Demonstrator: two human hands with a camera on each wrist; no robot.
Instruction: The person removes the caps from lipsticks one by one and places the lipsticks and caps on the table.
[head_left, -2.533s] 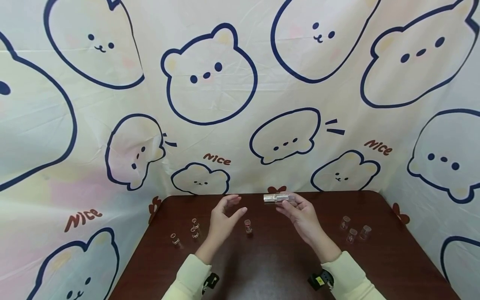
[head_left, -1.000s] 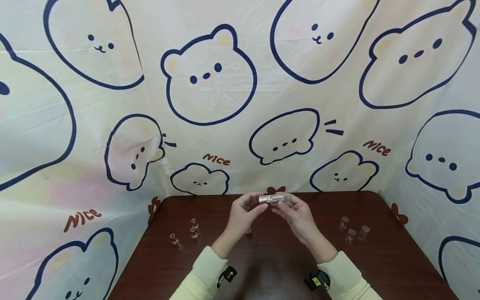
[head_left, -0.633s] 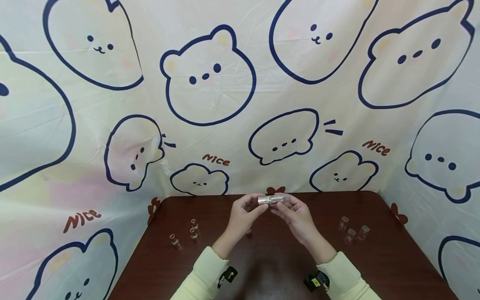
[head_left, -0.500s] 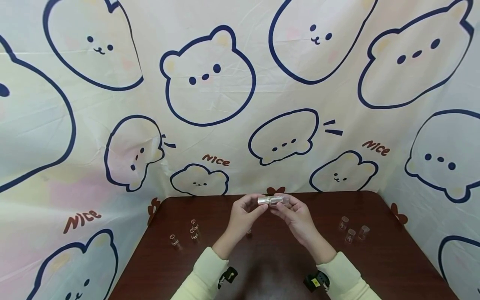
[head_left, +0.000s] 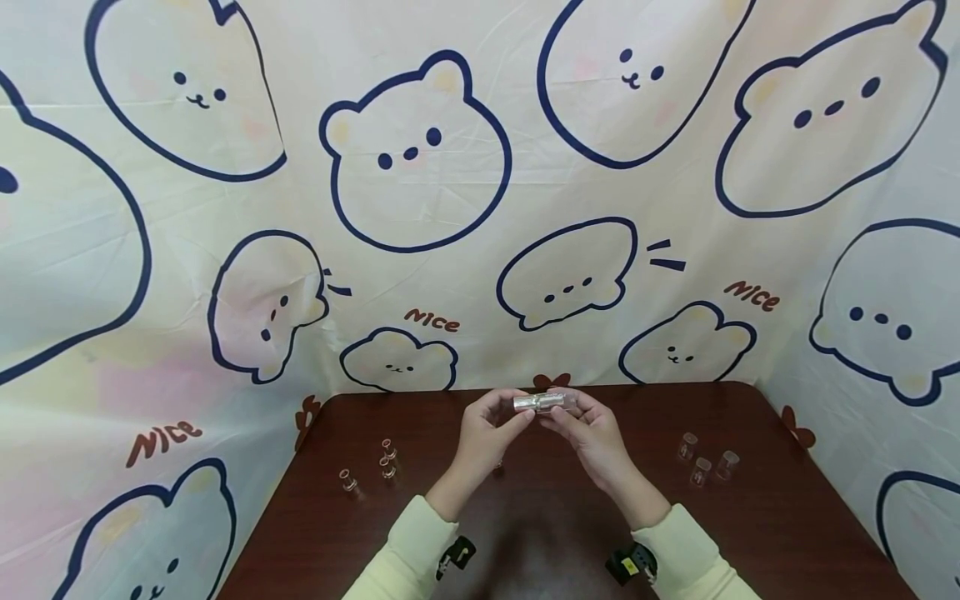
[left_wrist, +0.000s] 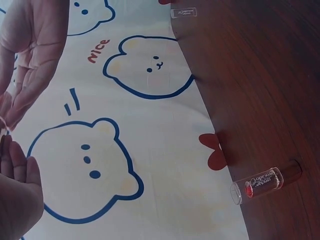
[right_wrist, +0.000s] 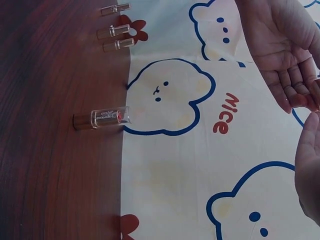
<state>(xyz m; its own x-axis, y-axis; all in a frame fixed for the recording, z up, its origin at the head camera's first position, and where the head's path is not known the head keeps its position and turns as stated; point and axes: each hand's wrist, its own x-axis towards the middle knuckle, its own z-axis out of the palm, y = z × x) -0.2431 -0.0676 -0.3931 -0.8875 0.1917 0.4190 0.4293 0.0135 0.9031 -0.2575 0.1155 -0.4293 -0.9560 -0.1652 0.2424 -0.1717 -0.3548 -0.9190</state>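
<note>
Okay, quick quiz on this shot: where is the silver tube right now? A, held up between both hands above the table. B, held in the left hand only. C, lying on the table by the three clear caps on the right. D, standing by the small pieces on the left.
A: the silver tube lies level between the left hand and the right hand, each pinching one end, above the table.

On the bear-print cloth point(head_left: 480, 275) behind your table you can read "NICE" in red-brown letters, printed at several spots; it also shows in both wrist views. The clear-capped tube point(right_wrist: 102, 118) standing on the table point(right_wrist: 55, 180) carries a line of small white script, too small for you to read.
</note>
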